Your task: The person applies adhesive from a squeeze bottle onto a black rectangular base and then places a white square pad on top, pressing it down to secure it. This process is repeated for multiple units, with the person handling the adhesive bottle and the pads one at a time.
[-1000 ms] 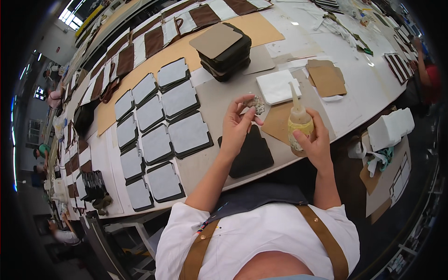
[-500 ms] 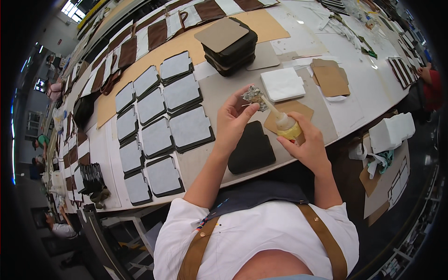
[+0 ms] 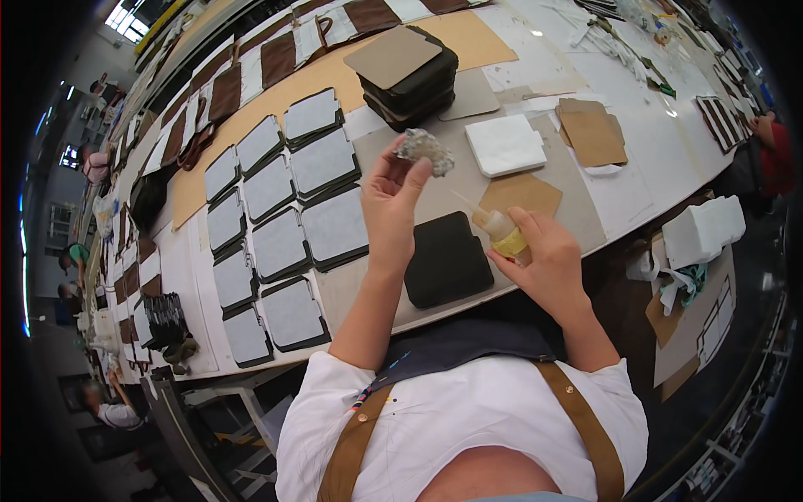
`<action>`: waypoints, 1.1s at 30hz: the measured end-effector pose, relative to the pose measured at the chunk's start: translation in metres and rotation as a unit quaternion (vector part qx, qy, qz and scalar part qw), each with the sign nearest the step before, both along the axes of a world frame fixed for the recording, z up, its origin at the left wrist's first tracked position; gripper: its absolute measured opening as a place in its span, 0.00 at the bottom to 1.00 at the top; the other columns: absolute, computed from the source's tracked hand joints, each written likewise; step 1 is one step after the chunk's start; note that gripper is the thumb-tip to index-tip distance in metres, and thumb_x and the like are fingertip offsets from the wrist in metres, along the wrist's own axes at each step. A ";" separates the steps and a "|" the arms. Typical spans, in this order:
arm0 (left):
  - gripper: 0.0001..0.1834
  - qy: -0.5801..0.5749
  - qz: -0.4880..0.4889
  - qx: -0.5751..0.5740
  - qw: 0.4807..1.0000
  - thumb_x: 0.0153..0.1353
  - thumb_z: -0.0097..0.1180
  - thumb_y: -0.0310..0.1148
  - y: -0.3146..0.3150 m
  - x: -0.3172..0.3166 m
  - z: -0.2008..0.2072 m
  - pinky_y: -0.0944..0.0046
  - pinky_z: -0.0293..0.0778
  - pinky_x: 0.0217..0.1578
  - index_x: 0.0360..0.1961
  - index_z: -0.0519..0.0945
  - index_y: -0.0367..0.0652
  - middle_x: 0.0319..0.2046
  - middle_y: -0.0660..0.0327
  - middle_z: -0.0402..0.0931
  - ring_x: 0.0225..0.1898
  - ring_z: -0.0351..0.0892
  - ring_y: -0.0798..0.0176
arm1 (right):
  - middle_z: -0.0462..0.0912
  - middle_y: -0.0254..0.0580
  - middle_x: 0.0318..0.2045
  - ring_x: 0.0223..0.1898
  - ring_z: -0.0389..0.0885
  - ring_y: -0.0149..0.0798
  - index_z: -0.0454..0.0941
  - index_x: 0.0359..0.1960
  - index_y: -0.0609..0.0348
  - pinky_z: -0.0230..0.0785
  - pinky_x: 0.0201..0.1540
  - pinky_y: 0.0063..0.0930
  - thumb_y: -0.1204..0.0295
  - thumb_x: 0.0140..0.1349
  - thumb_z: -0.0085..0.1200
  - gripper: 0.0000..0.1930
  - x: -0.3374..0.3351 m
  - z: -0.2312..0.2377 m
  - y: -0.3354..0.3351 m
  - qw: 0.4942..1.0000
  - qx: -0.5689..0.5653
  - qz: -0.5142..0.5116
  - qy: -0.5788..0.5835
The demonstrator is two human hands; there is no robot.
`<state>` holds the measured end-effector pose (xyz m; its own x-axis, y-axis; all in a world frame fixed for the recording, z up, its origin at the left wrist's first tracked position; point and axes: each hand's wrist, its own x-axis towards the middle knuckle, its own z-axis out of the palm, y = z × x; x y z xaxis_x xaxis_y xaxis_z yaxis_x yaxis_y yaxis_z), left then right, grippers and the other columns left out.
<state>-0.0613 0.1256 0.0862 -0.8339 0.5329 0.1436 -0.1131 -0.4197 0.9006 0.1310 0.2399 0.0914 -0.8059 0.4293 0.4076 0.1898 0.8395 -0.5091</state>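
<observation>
My left hand (image 3: 391, 188) is raised over the table, closed on a crumpled silvery-grey lump (image 3: 425, 151) that looks like wadded foil. In my right hand (image 3: 544, 251) is a squeeze bottle (image 3: 504, 234), with yellow wrapping round its body and a thin pale nozzle pointing up and left. Bottle and lump are apart. Below, between my hands, lies a dark notched panel (image 3: 449, 261) close to the table's near edge. A tan card (image 3: 527, 194) lies partly behind the bottle.
Rows of grey-faced, dark-edged panels (image 3: 335, 222) lie on the left. Behind stands a dark stack (image 3: 410, 84) topped by a tan card. White notched sheets (image 3: 504, 144) and brown cards (image 3: 592, 134) lie to the right. Brown-and-white pieces (image 3: 278, 60) line the far side. A person (image 3: 778, 155) is at far right.
My left hand has moved up and left with the lump, away from the bottle. The bottle's nozzle has come off the lump, and my right hand has shifted slightly left and down.
</observation>
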 end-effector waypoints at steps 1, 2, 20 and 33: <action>0.25 0.004 0.011 0.037 0.999 0.64 0.63 0.24 0.000 -0.002 0.010 0.68 0.73 0.54 0.61 0.72 0.31 0.49 0.57 0.81 0.50 0.79 0.69 | 0.83 0.50 0.39 0.38 0.83 0.53 0.75 0.51 0.60 0.76 0.40 0.38 0.64 0.51 0.72 0.28 0.003 -0.005 0.002 0.999 -0.035 0.010 -0.004; 0.25 0.014 0.017 0.039 0.999 0.64 0.63 0.24 -0.001 -0.006 0.014 0.68 0.73 0.55 0.62 0.71 0.31 0.49 0.57 0.81 0.50 0.79 0.69 | 0.83 0.50 0.40 0.39 0.84 0.53 0.75 0.51 0.60 0.76 0.41 0.37 0.64 0.51 0.72 0.27 0.005 -0.009 0.004 0.997 -0.070 0.020 -0.008; 0.31 -0.131 -0.210 -0.099 0.964 0.63 0.63 0.27 0.054 -0.027 -0.047 0.63 0.75 0.59 0.64 0.63 0.35 0.55 0.55 0.73 0.55 0.77 0.63 | 0.80 0.37 0.46 0.48 0.77 0.29 0.74 0.57 0.64 0.68 0.54 0.26 0.69 0.57 0.67 0.27 0.046 -0.033 0.023 0.847 -0.522 0.015 0.095; 0.31 0.034 -0.135 -0.225 0.964 0.60 0.64 0.24 0.212 -0.071 -0.078 0.64 0.82 0.46 0.62 0.65 0.30 0.48 0.46 0.77 0.45 0.83 0.58 | 0.80 0.37 0.47 0.49 0.76 0.29 0.73 0.58 0.66 0.68 0.55 0.26 0.69 0.59 0.64 0.27 0.069 -0.040 0.032 0.855 -0.503 -0.030 0.120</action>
